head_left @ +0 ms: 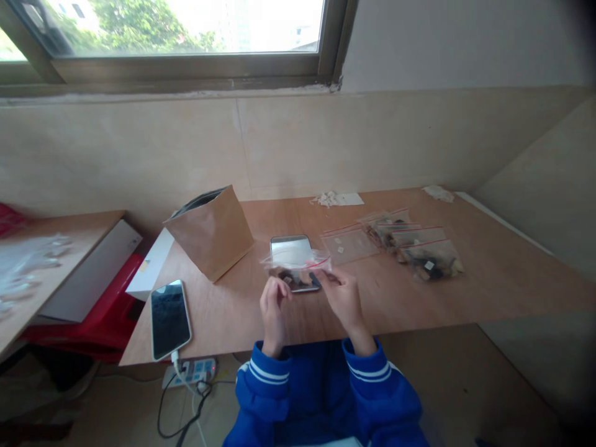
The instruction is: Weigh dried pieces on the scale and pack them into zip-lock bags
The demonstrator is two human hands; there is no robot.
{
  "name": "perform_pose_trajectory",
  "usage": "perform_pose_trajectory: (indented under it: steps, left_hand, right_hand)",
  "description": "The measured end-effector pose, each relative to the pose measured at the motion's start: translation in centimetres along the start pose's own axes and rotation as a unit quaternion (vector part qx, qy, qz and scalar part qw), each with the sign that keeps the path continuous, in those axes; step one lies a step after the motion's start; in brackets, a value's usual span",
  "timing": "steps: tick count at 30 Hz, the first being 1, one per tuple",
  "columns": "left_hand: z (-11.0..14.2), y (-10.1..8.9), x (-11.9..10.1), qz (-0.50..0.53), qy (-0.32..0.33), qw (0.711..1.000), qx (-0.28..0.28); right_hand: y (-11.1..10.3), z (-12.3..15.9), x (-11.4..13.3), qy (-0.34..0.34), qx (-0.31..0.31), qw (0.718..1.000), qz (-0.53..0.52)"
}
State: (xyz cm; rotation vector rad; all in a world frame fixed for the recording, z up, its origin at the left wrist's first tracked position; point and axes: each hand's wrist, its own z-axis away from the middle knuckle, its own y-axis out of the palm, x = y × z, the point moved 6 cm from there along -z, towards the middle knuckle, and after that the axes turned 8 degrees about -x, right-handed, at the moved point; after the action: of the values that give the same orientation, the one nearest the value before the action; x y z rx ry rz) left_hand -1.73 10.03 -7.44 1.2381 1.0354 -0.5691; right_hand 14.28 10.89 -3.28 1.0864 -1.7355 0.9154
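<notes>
A small clear zip bag (302,262) with a red seal line is held up in front of me, with dark and tan small pieces inside. My left hand (274,304) is closed at its lower left corner, fingers curled. My right hand (343,299) pinches the bag's right side, beside a small dark piece (315,280); whether that piece is inside the bag I cannot tell. Behind and partly under the bag lies a phone-like device (290,243) with a bright, reflecting face.
Right of the hands lie a flat zip bag (351,243) with small white squares and several filled zip bags (431,261). A brown paper bag (216,239) stands left. A charging phone (170,320) lies at the table's left edge. White bits (327,198) lie by the wall.
</notes>
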Motion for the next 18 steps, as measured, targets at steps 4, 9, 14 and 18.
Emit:
perform_pose_trajectory:
  steps: [4,9,14,18]
  left_hand:
    - [-0.2,-1.9,-0.4,-0.132,0.097,0.98,-0.109]
    - [0.6,0.8,2.5,-0.148,0.023,0.987,0.06]
    - [1.3,0.3,4.5,-0.171,0.037,0.985,0.001]
    - [1.0,-1.2,5.5,-0.182,0.032,0.982,-0.033]
  right_hand:
    - [-3.5,0.4,-3.2,0.073,-0.092,0.991,-0.07]
    - [-3.1,1.5,-4.5,0.079,-0.01,0.988,-0.129]
    - [-4.0,1.6,-6.0,0.088,-0.003,0.987,-0.137]
    - [-4.5,1.3,-8.5,0.132,0.004,0.981,-0.144]
